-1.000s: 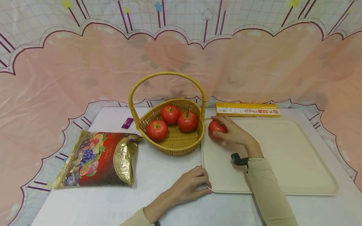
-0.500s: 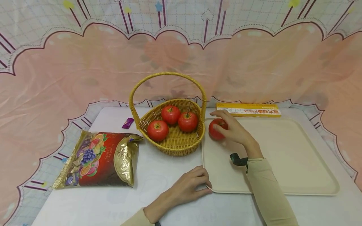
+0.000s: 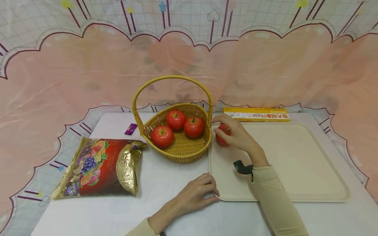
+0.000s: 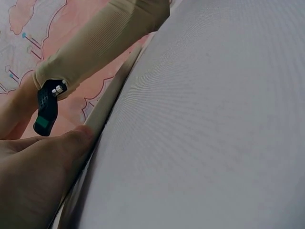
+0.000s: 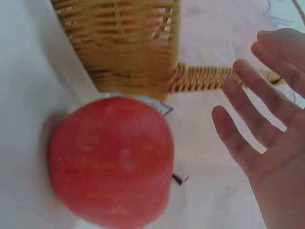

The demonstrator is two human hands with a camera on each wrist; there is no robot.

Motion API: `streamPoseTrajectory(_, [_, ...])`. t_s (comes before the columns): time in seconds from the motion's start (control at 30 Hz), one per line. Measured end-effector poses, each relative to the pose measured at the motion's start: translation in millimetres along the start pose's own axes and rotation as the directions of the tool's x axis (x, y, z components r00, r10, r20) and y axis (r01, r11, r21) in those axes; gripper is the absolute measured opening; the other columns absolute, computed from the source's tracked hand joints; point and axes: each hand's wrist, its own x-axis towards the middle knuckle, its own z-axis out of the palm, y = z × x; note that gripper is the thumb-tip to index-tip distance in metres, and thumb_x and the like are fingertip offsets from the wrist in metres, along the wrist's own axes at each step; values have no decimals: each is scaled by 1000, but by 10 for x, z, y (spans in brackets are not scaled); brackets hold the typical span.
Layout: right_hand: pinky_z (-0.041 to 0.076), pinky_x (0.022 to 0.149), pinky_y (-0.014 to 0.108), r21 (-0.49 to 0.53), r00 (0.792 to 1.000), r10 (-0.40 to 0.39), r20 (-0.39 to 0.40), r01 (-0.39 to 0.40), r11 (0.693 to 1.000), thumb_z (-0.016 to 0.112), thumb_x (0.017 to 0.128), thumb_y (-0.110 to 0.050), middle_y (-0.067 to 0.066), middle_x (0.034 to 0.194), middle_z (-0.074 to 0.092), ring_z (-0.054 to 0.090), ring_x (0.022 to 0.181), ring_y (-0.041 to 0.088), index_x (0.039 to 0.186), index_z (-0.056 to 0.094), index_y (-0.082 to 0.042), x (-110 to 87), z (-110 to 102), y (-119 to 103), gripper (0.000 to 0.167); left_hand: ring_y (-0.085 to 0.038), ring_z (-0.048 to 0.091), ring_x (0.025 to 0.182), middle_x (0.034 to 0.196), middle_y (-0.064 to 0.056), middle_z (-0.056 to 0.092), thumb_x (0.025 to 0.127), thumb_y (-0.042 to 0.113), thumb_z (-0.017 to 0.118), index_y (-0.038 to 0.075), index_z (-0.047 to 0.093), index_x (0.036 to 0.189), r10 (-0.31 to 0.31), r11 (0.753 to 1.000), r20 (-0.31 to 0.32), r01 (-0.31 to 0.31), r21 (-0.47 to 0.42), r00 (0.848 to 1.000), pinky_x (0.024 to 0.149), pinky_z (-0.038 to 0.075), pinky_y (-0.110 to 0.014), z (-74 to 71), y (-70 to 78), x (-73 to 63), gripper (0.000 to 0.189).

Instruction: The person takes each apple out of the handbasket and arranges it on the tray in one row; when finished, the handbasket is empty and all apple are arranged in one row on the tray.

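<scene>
"Behind the white table (image 3: 165, 213), see pink cloth (image 3: 118, 68). Head view: find what on the tray (image 3: 298, 157)?"
"1 red apple (image 3: 222, 139), at the rim nearest the basket (image 3: 184, 149) with 3 more apples (image 3: 194, 127)."
"Left wrist view?"
"See the left hand (image 4: 35, 179) pinching the tray's edge."
"Right wrist view?"
"Notice the right hand (image 5: 283, 160) empty, fingers extended, near but apart from the red apple."

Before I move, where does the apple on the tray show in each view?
Head: the apple, right of the basket, partly behind the right hand.
Left wrist: not in it.
Right wrist: lower left, large.
Shared landmark: the tray, its rim in all three views.
</scene>
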Motion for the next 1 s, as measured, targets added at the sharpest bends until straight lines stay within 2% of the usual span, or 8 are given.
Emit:
streamPoseTrajectory(0.17, [45, 95, 35, -14, 998, -62, 8, 62, 998, 64, 88, -5, 6, 119, 60, 54, 111, 24, 119, 59, -6, 41, 63, -64, 31, 2, 47, 98, 94, 15, 51, 85, 31, 70, 24, 67, 89, -3, 1000, 4, 3, -17, 1000, 85, 41, -10, -9, -4, -3, 9])
streamPoseTrajectory(0.3, [46, 92, 33, -24, 996, -83, 9, 83, 996, 64, 88, -5, 4, 120, 59, 53, 111, 21, 120, 59, -9, 64, 112, -102, 32, 1, 47, 99, 94, 14, 52, 85, 31, 71, 23, 67, 89, -2, 1000, 8, 2, -28, 1000, 85, 41, -10, -16, 3, -7, 9])
streamPoseTrajectory(0.47, [43, 99, 36, -36, 995, -91, 39, 93, 995, 63, 90, -13, 1, 122, 56, 51, 116, 15, 121, 58, -14, 96, 175, -154, 31, 0, 48, 98, 94, 13, 53, 84, 30, 72, 23, 67, 88, 17, 1000, -9, -17, -15, 1000, 86, 41, -11, -8, 5, -6, 10])
streamPoseTrajectory(0.6, [42, 102, 36, -68, 992, -84, 92, 91, 994, 61, 92, -18, 0, 125, 54, 49, 121, 15, 121, 58, -15, 144, 225, -201, 29, 0, 48, 100, 94, 13, 53, 85, 31, 71, 23, 67, 89, 19, 1000, -8, -19, -4, 1000, 88, 41, -11, 0, 6, -6, 10])
streamPoseTrajectory(0.8, [44, 100, 37, -138, 980, -49, 195, 76, 988, 59, 93, -21, 3, 129, 51, 49, 121, 19, 121, 59, -11, 245, 279, -267, 29, 1, 48, 100, 95, 14, 53, 86, 32, 69, 24, 67, 89, 10, 1000, 7, -10, -6, 1000, 88, 41, -11, -4, 7, -10, 9])
streamPoseTrajectory(1.0, [43, 101, 38, -216, 958, -72, 278, 135, 967, 60, 92, -18, 4, 126, 51, 48, 120, 20, 119, 59, -11, 356, 327, -275, 28, 2, 47, 99, 94, 16, 51, 86, 33, 68, 24, 67, 90, 12, 1000, 4, -12, -1, 1000, 87, 40, -9, -3, 1, -12, 9])
